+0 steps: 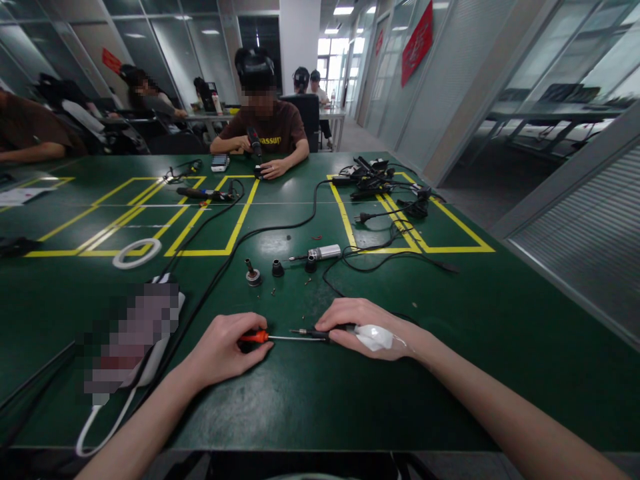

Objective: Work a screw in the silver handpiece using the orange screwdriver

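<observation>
My left hand (pixel 231 345) is closed around the orange handle of a screwdriver (pixel 295 338), whose thin shaft points right. In my right hand (pixel 357 327) is a slim black part with a metal tip (pixel 316 333), gripped between thumb and fingers. The screwdriver's end meets or lies just in front of this black part; contact is hard to tell. White tape (pixel 374 337) covers the back of my right hand. Beyond the hands stand a metal flanged part (pixel 253 276), two black collars (pixel 277 268) and a silver cylinder with a thin rod (pixel 325 252). Tiny screws (pixel 273 292) lie nearby.
A blurred object on a white case (pixel 160 347) with a white cable lies left. A tape roll (pixel 137 253), black cords (pixel 270 228) and a tool pile (pixel 370 177) spread over the green table. Opposite, another person (pixel 267 127) holds a power tool (pixel 255 143).
</observation>
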A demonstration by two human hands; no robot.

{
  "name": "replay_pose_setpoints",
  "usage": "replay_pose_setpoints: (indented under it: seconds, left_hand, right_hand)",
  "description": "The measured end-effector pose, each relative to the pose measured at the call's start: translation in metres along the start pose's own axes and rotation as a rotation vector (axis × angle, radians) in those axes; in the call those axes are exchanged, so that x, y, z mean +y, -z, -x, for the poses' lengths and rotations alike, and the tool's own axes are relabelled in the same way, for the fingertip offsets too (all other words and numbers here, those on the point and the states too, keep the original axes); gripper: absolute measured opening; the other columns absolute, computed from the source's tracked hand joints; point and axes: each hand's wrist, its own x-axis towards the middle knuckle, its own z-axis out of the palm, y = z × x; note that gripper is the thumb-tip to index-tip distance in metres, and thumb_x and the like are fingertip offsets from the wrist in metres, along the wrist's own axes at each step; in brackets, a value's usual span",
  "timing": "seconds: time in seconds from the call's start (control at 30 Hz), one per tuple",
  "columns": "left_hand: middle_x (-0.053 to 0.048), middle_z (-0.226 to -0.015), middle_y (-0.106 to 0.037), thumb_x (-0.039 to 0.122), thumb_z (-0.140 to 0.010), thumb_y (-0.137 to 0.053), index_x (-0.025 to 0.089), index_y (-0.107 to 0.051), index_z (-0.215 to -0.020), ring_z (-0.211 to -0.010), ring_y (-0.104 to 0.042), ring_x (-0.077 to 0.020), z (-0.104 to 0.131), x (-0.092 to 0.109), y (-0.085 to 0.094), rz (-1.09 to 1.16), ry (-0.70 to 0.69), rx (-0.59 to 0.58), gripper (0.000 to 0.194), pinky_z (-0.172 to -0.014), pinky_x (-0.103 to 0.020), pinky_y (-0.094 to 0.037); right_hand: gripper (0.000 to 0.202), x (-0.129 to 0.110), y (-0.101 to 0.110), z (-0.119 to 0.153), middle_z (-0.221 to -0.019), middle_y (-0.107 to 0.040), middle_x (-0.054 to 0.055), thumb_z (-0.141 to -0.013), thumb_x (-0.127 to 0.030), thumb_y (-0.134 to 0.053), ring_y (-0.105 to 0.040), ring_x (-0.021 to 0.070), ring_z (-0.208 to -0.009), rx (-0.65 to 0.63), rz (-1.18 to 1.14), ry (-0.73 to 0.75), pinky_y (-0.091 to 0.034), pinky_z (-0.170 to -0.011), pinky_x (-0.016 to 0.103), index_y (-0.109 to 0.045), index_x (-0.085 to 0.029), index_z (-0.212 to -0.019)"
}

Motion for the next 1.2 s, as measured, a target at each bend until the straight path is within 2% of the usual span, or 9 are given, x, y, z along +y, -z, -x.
replay_pose_setpoints:
  seconds: [0.33, 1.2]
  left_hand:
    - [0.003, -0.068, -0.065, 0.023, -0.095, -0.065, 0.020, -0.064, -0.084, -0.056, -0.060, -0.0104, -0.0016, 0.0021, 0.0012, 0.032, -0.018, 0.011, 0.012, -0.057, -0.019, -0.044]
    - [0.002, -0.067, -0.064, 0.023, -0.096, -0.066, 0.019, -0.066, -0.083, -0.057, -0.060, -0.0107, -0.0027, 0.0017, 0.0002, 0.032, -0.050, 0.020, 0.014, -0.056, -0.020, -0.043]
  right_hand:
    - [0.024, -0.0003, 0.0004, 0.0000, -0.111, -0.082, 0.012, -0.104, -0.025, -0.059, -0.075, 0.0230, -0.099, 0.013, 0.001, 0.010, -0.058, -0.091, 0.038, -0.078, -0.014, -0.112]
    - [0.024, -0.0003, 0.0002, 0.0001, -0.111, -0.082, 0.012, -0.104, -0.025, -0.059, -0.075, 0.0223, -0.099, 0.011, 0.000, 0.010, -0.058, -0.091, 0.037, -0.078, -0.015, -0.112]
